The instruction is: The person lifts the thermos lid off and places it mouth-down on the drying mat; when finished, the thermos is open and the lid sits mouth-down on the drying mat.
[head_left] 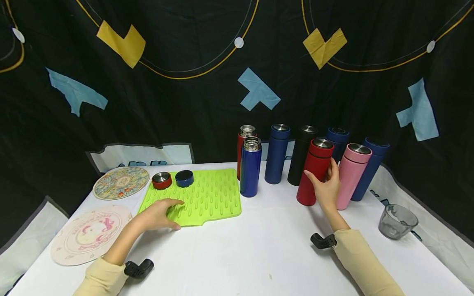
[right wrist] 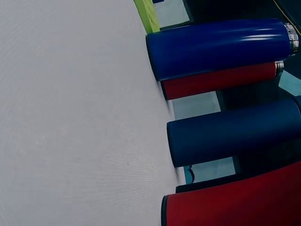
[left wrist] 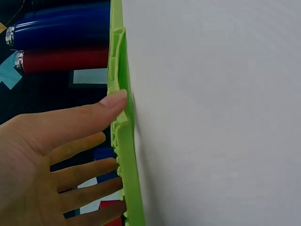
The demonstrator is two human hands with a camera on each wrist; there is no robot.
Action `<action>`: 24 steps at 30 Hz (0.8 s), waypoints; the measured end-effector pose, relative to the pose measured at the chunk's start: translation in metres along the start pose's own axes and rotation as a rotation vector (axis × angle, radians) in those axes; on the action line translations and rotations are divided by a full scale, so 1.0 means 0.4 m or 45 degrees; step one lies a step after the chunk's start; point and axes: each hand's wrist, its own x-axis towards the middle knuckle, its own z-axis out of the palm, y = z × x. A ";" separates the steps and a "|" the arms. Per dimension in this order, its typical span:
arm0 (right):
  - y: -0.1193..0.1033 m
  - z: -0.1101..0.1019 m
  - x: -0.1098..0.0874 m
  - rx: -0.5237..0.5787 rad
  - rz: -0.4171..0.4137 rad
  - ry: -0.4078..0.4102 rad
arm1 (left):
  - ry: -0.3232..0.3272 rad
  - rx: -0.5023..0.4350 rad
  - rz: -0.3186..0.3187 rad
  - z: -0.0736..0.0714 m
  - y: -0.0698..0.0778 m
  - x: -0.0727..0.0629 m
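Observation:
My right hand [head_left: 326, 187] is at a red thermos bottle [head_left: 314, 172], thumb on its left side and fingers round its right. The bottle stands upright with its lid on; in the right wrist view its red body [right wrist: 235, 202] fills the lower right corner. At the front left edge of a bumpy lime-green mat [head_left: 218, 197] is my left hand [head_left: 157, 214], fingers spread. The left wrist view has its thumb [left wrist: 115, 100] at the mat's edge. On the mat's back left part lie a red lid [head_left: 161, 181] and a blue lid [head_left: 184, 179].
A lidless glossy blue bottle [head_left: 250, 170] and a lidless red one [head_left: 239, 154] stand right of the mat. Lidded dark blue [head_left: 277, 158], black [head_left: 298, 160] and pink [head_left: 352, 176] bottles surround the gripped one. A glass cup [head_left: 396, 224] is far right; two round mats [head_left: 90, 236] lie left.

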 end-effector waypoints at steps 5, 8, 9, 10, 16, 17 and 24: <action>0.001 0.003 -0.002 0.014 -0.044 0.038 | 0.055 -0.028 0.028 -0.012 0.017 0.005; -0.007 0.008 -0.004 0.022 -0.057 0.048 | 0.122 -0.045 0.049 -0.029 0.036 0.009; -0.012 0.009 -0.005 0.028 -0.063 0.051 | 0.144 -0.050 0.056 -0.036 0.043 0.011; -0.018 0.010 -0.005 0.037 -0.068 0.052 | 0.166 -0.051 0.058 -0.043 0.050 0.013; -0.079 0.019 -0.011 0.082 -0.111 0.012 | 0.265 -0.054 0.042 -0.090 0.093 0.026; -0.091 0.021 -0.013 0.077 -0.123 -0.001 | 0.273 -0.056 0.048 -0.097 0.101 0.029; -0.168 0.039 -0.040 0.083 -0.267 -0.101 | 0.333 -0.060 0.092 -0.137 0.161 0.047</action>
